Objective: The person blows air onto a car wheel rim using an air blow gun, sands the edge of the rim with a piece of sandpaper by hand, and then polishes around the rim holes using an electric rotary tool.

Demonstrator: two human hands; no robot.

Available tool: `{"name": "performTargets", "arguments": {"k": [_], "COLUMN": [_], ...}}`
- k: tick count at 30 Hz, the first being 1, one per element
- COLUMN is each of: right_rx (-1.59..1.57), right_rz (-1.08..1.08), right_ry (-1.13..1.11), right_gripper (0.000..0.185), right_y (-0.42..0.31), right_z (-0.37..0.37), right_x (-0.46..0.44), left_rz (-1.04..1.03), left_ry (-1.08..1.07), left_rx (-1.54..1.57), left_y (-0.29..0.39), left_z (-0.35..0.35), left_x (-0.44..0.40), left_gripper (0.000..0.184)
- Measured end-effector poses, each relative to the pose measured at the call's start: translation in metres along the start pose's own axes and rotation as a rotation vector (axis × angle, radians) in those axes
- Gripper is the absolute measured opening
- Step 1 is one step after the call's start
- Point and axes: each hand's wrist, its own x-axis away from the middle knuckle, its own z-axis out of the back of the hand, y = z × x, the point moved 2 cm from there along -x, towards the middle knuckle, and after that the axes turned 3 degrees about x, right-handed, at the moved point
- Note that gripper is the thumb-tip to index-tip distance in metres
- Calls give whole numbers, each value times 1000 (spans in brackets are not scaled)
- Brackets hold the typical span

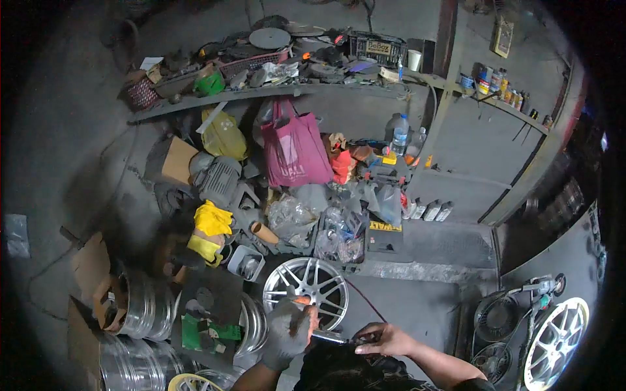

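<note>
My left hand (287,329) wears a grey glove with orange at the fingers. Its fingers are wrapped round one end of a metal tool (330,336). Bare and at the tool's other, dark end, my right hand (385,340) has its thumb and fingers pinched together on it. The tool lies level between both hands, close to my dark clothing; its exact kind is too small to tell. Just beyond my left hand is a silver multi-spoke wheel (332,287), partly covered by the glove.
Stacked silver rims (147,306) and a dark board with green scraps (191,332) are at the left. A yellow-edged wheel (559,342) leans at the right near a power tool (538,287). Behind are a pink bag (297,150), plastic bags and a cluttered shelf (261,95).
</note>
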Motion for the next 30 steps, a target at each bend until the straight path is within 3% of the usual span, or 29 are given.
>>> {"name": "performTargets", "arguments": {"k": [2,4,6,8,12,14,16,20,22,23,25,26,28,29,30], "right_rx": [138,114,-93,-53,-30,34,89,198,256,273,391,399,335,380,384], "right_rz": [199,123,148,241,156,174,179,129,399,488,173,181,365,248,261], "right_ry": [45,4,-48,-45,-10,14,0,-87,-49,-36,-144,-151,-22,-6,-8], "right_gripper": [55,51,45,40,41,39,37,37,37,38,38,38,39,39,39], "right_y": [-12,-28,-36,-56,-56,-52,-50,-38,-16,-16,-46,-47,-47,-32,-27], "right_z": [-2,-6,-10,-9,-10,-10,-7,3,3,2,9,12,22,28,31], "right_x": [-3,3,4,10,12,9,9,1,-9,-12,-20,-25,-33,-43,-45], "left_rz": [-82,-85,-58,-18,-169,-196,78,81,3,3,38,45,-33,-93,-150], "left_ry": [62,98,150,199,64,59,43,156,159,159,177,186,462,607,775], "left_rx": [-258,-273,-95,-62,-290,-340,209,236,8,6,-280,-375,-67,63,155], "left_y": [30,31,36,34,-9,-14,-17,-8,-36,-18,19,22,-16,-27,-23], "left_z": [-10,-11,-12,-10,17,19,12,0,24,19,15,21,85,114,133], "left_x": [-10,-13,-9,-6,-10,-13,-10,-18,-15,-19,-34,-41,-77,-96,-119], "left_gripper": [30,33,32,27,9,15,19,23,25,25,15,14,20,24,26]}}
